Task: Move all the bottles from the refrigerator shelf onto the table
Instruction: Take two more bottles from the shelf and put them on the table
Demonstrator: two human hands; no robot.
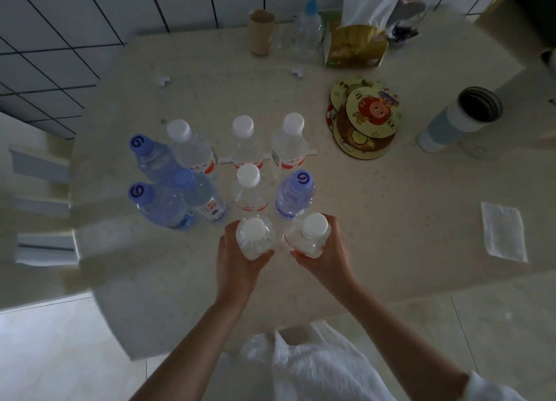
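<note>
Overhead, looking down on a pale speckled table (391, 226) with a rounded near edge, set against a wall of white tiles (60, 39) with dark grout; light floor tiles (54, 346) below the near edge. Left of the table, pale chair slats (42, 202). On the table's left half, three blue-capped bottles (156, 196) bunched together, touching. Beside them toward the middle, four white-capped bottles (246, 148) standing upright, three in a back row and one just in front. Just right of that front one, another blue-capped bottle (296, 194).

Nearest the table's front edge, two more bottles side by side. Left hand (240, 265) wrapped closed around the left white-capped bottle (255, 238), fingers curled under its body. Right hand (328, 259) likewise closed around the right white-capped bottle (310, 235), red label showing under the thumb. Whether either bottle's base touches the table cannot be told.

At the table's back edge, a brown cup (261, 32), a clear pump dispenser (308, 33) with a blue top, a yellow tissue pack (355, 45). Right of the bottle group, a stack of round cartoon coasters (364, 121), then an open pale-blue flask (460, 121), and nearer the front, a folded white cloth (504, 235). White garment (316, 367) at the bottom.
</note>
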